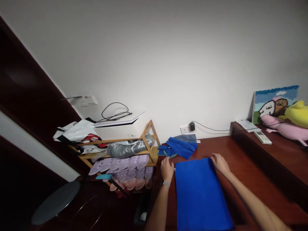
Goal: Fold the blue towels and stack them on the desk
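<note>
A blue cloth (201, 194) lies flat as a rectangle on the reddish-brown wooden table (247, 173). My left hand (166, 170) is just beyond its left upper corner, fingers apart, with a band on the wrist. At the right upper corner is my right hand (220, 163), its fingers loosely spread beside the cloth's edge; nothing shows in its grasp. Behind the flat cloth, against the wall, sits a crumpled blue and grey cloth (184, 147) with a white tag.
On the left a wooden rack (154, 156) holds lilac slippers (124, 163), bags and a white box (117, 130). A round stool (56, 202) stands lower left. The raised right shelf bears a remote (262, 137), a pink plush toy (287, 128) and a picture (274, 102).
</note>
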The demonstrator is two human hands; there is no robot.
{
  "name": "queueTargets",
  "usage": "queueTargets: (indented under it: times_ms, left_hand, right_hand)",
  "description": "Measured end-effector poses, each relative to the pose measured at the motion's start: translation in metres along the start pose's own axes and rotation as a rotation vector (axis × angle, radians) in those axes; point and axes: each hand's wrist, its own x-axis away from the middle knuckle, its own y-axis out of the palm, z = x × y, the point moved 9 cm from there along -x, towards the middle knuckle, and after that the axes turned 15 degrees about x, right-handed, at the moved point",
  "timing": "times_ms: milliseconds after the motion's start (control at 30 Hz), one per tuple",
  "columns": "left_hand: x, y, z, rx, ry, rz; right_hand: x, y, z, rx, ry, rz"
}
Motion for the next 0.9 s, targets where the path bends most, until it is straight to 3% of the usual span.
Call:
queueTargets:
  times_ms: [100, 233, 333, 433, 533, 633, 700, 767, 900]
  left_hand:
    - [0.039, 0.039, -0.025, -0.083, 0.066, -0.091]
    - [0.099, 0.095, -0.078, -0.439, 0.286, -0.426]
    - [0.115, 0.104, -0.12, -0.634, 0.297, -0.538]
    - [0.111, 0.088, -0.136, -0.696, 0.199, -0.45]
    - [0.118, 0.066, -0.133, -0.774, 0.105, -0.295]
    - [0.145, 0.045, -0.125, -0.907, 0.039, -0.183]
    - [0.167, 0.037, -0.121, -0.968, 0.015, -0.158]
    - [0.183, 0.032, -0.116, -0.967, 0.022, -0.154]
    - [0.172, 0.039, -0.097, -0.798, 0.209, -0.183]
  right_hand:
    - [0.053, 0.067, -0.011, 0.087, 0.081, -0.006]
    - [0.162, 0.183, -0.008, 0.257, 0.056, 0.055]
    - [0.211, 0.239, 0.008, 0.253, 0.043, 0.095]
    - [0.206, 0.241, 0.013, 0.207, -0.069, 0.011]
    - [0.162, 0.209, 0.006, 0.154, -0.257, -0.151]
    - [0.117, 0.177, -0.016, 0.1, -0.55, -0.33]
    - [0.096, 0.167, -0.024, 0.112, -0.646, -0.394]
    - [0.082, 0.167, -0.023, 0.162, -0.575, -0.36]
    - [0.089, 0.181, 0.012, 0.284, -0.091, -0.155]
